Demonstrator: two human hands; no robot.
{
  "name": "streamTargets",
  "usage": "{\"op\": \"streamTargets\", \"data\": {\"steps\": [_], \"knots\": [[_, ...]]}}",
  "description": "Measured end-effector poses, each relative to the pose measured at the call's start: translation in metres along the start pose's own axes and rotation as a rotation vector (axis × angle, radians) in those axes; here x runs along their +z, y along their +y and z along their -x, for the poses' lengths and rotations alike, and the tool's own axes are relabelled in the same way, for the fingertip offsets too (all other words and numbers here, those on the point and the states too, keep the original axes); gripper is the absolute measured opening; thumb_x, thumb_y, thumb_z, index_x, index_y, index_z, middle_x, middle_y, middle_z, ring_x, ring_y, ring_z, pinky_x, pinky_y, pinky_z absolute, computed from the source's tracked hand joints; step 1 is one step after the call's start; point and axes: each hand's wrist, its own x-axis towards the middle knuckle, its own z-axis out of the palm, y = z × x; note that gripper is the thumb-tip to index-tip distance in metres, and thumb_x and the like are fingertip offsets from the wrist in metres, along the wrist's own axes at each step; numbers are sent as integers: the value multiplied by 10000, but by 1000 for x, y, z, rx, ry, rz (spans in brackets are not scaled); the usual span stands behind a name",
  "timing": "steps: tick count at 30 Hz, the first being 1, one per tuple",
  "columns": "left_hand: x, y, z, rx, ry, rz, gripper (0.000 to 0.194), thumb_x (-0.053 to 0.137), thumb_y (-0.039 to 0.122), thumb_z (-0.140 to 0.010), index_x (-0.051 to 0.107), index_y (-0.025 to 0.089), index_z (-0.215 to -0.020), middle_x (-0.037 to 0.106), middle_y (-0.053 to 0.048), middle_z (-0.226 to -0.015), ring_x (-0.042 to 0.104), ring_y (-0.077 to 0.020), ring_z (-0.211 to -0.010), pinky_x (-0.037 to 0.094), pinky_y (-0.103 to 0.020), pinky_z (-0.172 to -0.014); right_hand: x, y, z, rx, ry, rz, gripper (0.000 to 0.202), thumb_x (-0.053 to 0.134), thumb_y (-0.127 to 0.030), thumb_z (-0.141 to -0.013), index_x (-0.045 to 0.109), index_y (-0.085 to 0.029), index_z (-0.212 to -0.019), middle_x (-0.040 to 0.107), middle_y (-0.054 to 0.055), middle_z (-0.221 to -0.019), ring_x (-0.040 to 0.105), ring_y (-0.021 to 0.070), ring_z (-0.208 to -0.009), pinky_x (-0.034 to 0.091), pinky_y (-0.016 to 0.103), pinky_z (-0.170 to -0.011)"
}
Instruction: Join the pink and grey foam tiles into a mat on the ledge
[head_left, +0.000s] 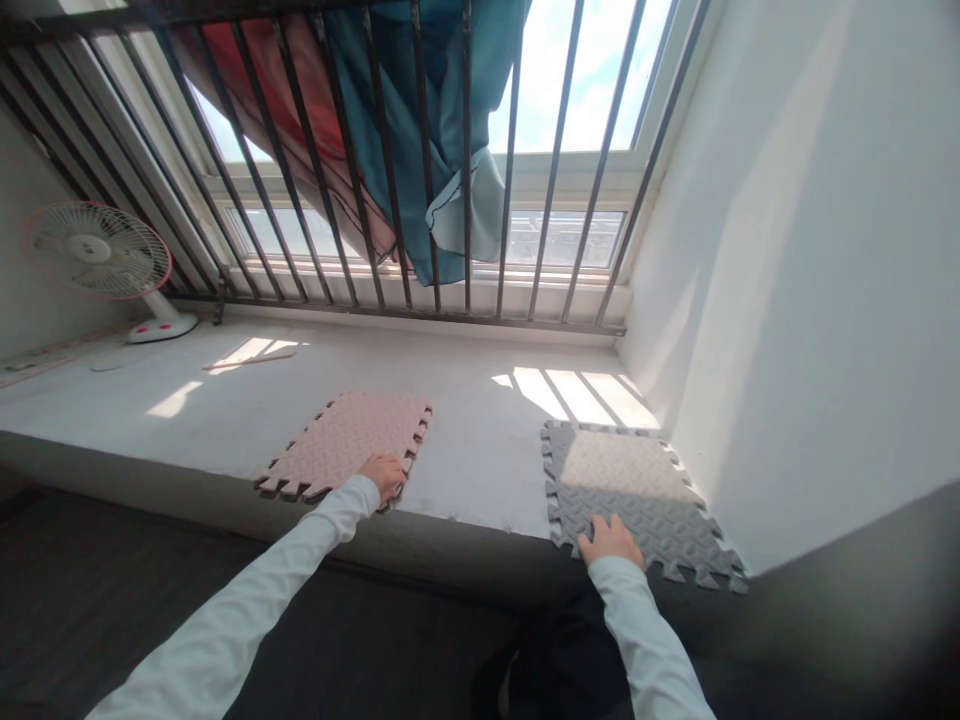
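A pink foam mat tile (360, 435) with jigsaw edges lies on the white ledge; it looks like a stack of more than one layer. My left hand (385, 476) is closed on its right side near the front corner, fingers curled at the edge. Farther right, a grey foam mat tile (615, 470) rests against the wall, its front edge reaching past the ledge. On the front left part of the grey tile lies my right hand (611, 541), fingers spread over its surface. The underside of the grey tile is hidden.
Dark metal bars (424, 160) stand behind the ledge (480, 430), before a window with a teal curtain (420, 110) and a red one. A white fan (101, 250) stands at the left. A thin pink strip (249, 362) lies near it. The white wall (810, 330) bounds the right.
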Motion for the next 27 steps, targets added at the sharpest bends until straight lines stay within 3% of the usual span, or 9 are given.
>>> {"op": "streamTargets", "data": {"steps": [11, 18, 27], "knots": [[-9, 12, -6, -43, -109, -62, 229, 543, 170, -666, 630, 230, -869, 635, -54, -1003, 486, -207, -1063, 271, -421, -965, -2, 3, 2, -8, -2, -30, 428, 434, -279, -750, 518, -159, -1152, 425, 166, -1260, 430, 242, -1134, 334, 338, -918], [-13, 15, -10, -44, -171, -91, 436, 607, 143, -613, 585, 254, -1034, 599, -64, -1112, 457, -207, -1111, 253, -413, -989, 1, 8, 3, -4, 16, -53, 428, 419, -277, -756, 513, -157, -1156, 423, 172, -1253, 429, 260, -1131, 337, 359, -904], [-8, 14, -13, -25, -188, -112, 338, 585, 173, -649, 639, 288, -962, 639, -49, -1043, 450, -218, -1105, 265, -435, -965, -2, 6, 6, -2, 41, -78, 411, 429, -270, -748, 533, -160, -1130, 442, 167, -1244, 433, 253, -1128, 345, 352, -886]]}}
